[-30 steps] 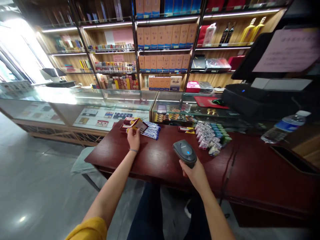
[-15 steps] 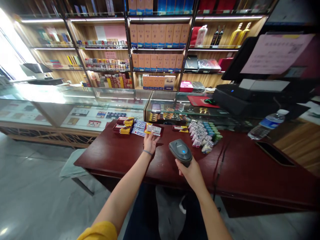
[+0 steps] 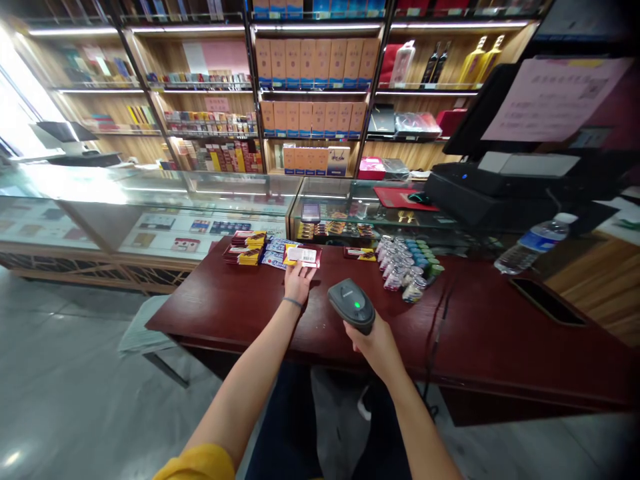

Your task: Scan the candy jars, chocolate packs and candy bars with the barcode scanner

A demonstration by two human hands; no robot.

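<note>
My left hand [image 3: 298, 283] pinches the lower edge of a red and yellow snack packet [image 3: 304, 256], its barcode side facing up toward me. In my right hand [image 3: 373, 339] is a dark grey barcode scanner [image 3: 351, 303], held by its grip with a green light lit on top and its head pointed toward the packet. Left of the packet lie blue and white packets [image 3: 274, 253], beside stacked red and yellow packets [image 3: 246, 247]. One similar packet [image 3: 360, 254] lies alone to the right, next to rows of small bottles [image 3: 400, 263].
The dark red desk [image 3: 215, 300] backs onto a glass display case [image 3: 210, 193]. A water bottle [image 3: 535, 243], a phone-like black slab [image 3: 547, 302] and a monitor [image 3: 485, 110] stand or lie at right. A padded stool [image 3: 145, 327] is at left.
The packet in my left hand has tilted, so its barcode shows more clearly. The scanner has shifted slightly left, and its light has turned from blue to green.
</note>
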